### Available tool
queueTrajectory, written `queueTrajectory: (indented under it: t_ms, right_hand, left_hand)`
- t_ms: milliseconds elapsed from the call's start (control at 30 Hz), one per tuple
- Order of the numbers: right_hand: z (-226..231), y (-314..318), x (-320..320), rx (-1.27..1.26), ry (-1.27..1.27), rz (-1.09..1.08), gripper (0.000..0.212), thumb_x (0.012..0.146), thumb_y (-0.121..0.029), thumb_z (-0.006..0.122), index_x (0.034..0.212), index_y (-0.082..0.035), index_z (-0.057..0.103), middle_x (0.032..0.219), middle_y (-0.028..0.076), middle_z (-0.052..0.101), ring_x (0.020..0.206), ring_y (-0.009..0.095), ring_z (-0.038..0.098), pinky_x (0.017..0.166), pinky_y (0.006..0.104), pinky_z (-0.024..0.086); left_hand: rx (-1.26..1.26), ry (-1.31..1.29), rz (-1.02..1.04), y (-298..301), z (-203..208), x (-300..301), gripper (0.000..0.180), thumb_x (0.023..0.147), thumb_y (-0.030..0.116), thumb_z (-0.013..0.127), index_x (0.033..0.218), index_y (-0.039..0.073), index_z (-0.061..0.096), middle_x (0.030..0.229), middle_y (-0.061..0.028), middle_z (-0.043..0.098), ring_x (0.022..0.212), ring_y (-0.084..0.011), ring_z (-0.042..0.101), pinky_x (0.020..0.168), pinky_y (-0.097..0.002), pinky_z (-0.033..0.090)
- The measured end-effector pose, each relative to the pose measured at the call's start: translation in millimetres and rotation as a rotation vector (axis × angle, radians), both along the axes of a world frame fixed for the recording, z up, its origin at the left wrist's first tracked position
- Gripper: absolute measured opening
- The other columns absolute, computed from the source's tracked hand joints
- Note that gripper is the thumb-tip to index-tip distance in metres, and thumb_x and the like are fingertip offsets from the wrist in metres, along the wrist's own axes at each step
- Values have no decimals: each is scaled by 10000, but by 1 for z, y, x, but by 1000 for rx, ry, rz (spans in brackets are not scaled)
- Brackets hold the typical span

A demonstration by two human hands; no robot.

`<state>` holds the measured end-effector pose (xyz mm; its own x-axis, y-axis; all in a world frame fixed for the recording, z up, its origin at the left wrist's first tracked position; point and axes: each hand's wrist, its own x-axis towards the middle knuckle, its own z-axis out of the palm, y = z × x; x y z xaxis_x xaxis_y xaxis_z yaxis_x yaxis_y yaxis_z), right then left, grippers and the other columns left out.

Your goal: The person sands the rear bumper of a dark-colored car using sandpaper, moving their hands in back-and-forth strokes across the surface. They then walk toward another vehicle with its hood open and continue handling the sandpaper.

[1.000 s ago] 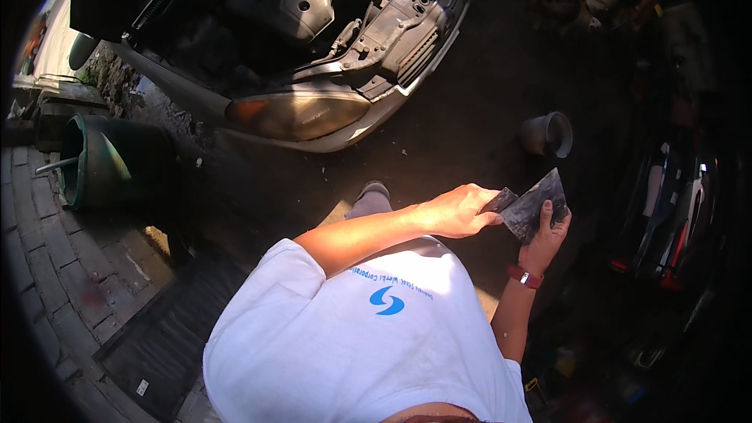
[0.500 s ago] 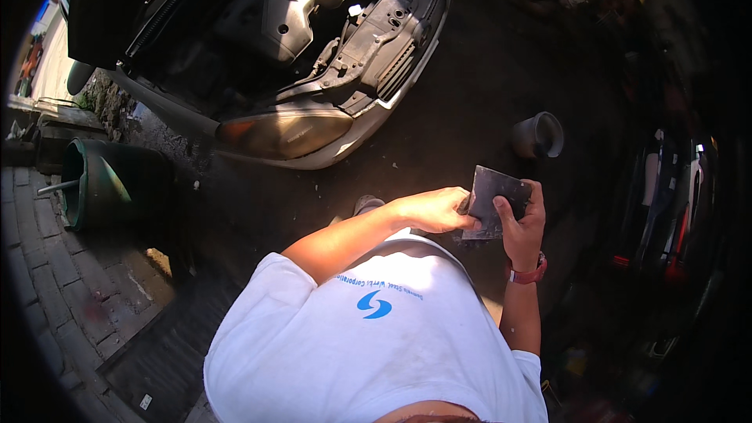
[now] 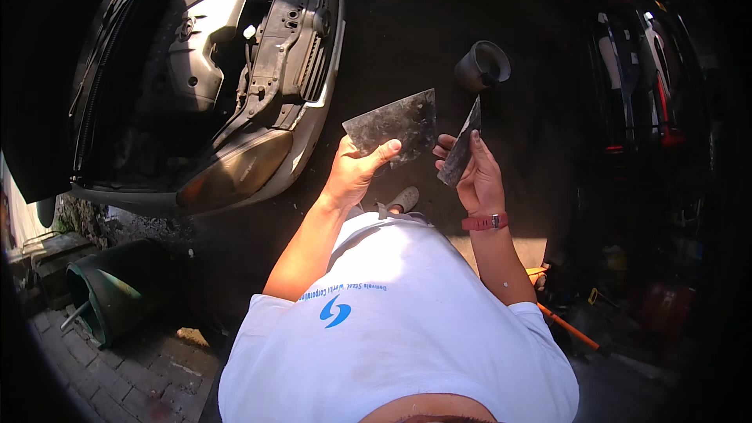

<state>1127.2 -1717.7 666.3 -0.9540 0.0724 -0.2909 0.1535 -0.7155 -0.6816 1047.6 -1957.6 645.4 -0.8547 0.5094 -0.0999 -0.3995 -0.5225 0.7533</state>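
Note:
My left hand [image 3: 350, 174] is closed on a thin, dark, flat plate [image 3: 403, 127] with straight edges, its scuffed and smeared face turned up. The thumb presses on that face, and the other fingers are hidden beneath. A second dark plate [image 3: 460, 150], turned nearly edge-on, is in my right hand [image 3: 484, 186]. My right thumb lies along it while some fingertips show past its left side. A small gap separates the two plates. What the plates are made of, I cannot tell.
At the left stands a car with its engine bay [image 3: 207, 39] exposed and a headlight [image 3: 239, 168] facing me. A grey bucket [image 3: 468, 70] sits on the dark floor beyond my right hand. A green bin [image 3: 129, 286] lies tipped at the lower left. An orange rod [image 3: 570, 327] is at the right.
The plates, close together before, are now apart, one in each hand. Both hands have moved farther from my body. The view has turned, shifting the car left and the bucket up and left.

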Motion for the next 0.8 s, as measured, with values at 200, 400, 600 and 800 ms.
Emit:
queueTrajectory:
  t_ms: [200,400,600,800]
  right_hand:
    - [13,6,-4,-86,-69,19,305,1106,-267,724,1303,-44,661,1197,80,780,962,172,788,854,333,664]
    - [12,10,-21,654,26,-488,304,1055,-163,792,1251,-11,615,1126,77,773,1010,105,729,927,299,614]
    - [-1,-1,0,495,68,-555,393,1011,-229,839,1242,-8,610,1131,123,778,1097,182,730,966,377,560]
    - [2,15,10,1044,0,-71,375,1016,-232,824,1237,-16,611,1120,138,779,1090,194,738,960,395,571]
  left_hand:
    - [-216,78,-17,4,1,12,218,1049,114,793,1256,60,750,1160,8,756,1056,-91,681,948,-279,540]
    - [-429,242,-176,2,14,8,205,1089,248,769,1145,53,736,967,60,679,871,-59,569,779,-266,467]
    - [-535,482,-210,12,22,8,312,1103,333,748,1068,25,713,862,69,629,773,-58,493,677,-279,407]
    - [-800,473,-357,31,19,4,419,1111,386,714,1257,-6,738,1012,-61,772,927,-124,646,863,-332,535]
